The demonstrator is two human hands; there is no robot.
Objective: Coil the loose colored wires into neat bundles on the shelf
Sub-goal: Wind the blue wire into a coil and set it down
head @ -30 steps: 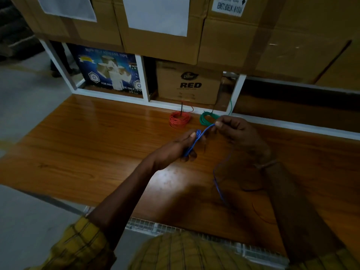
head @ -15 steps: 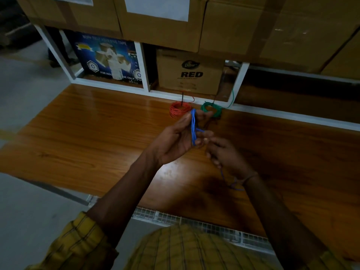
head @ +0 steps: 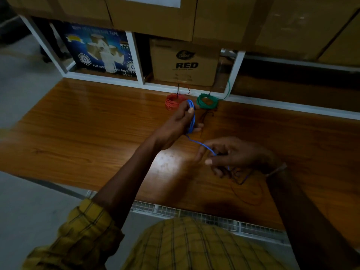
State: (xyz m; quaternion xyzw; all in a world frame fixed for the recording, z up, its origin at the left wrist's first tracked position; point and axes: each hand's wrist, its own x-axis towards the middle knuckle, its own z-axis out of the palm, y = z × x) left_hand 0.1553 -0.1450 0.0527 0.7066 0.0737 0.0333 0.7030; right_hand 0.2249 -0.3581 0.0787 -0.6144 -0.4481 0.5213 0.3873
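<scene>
My left hand [head: 180, 123] grips a small blue wire coil [head: 191, 117] upright above the wooden shelf [head: 87, 121]. A blue strand runs from the coil down to my right hand [head: 231, 154], which pinches it between thumb and fingers. The rest of that strand trails into shadow under my right wrist. At the back of the shelf lie a red wire coil [head: 172, 102] and a green wire coil [head: 206, 101], side by side. A faint loose reddish wire [head: 251, 197] loops on the shelf near my right forearm.
A cardboard box marked RED [head: 185, 63] and a blue tape box [head: 99, 51] stand in white-framed compartments behind the shelf. Large cartons [head: 224, 18] are stacked above. A metal grille [head: 194, 213] edges the shelf front. Grey floor [head: 23, 78] lies to the left.
My right hand has moved down and to the right, drawing the blue strand out from the coil. My left hand still holds the coil, now slightly farther back near the red and green coils.
</scene>
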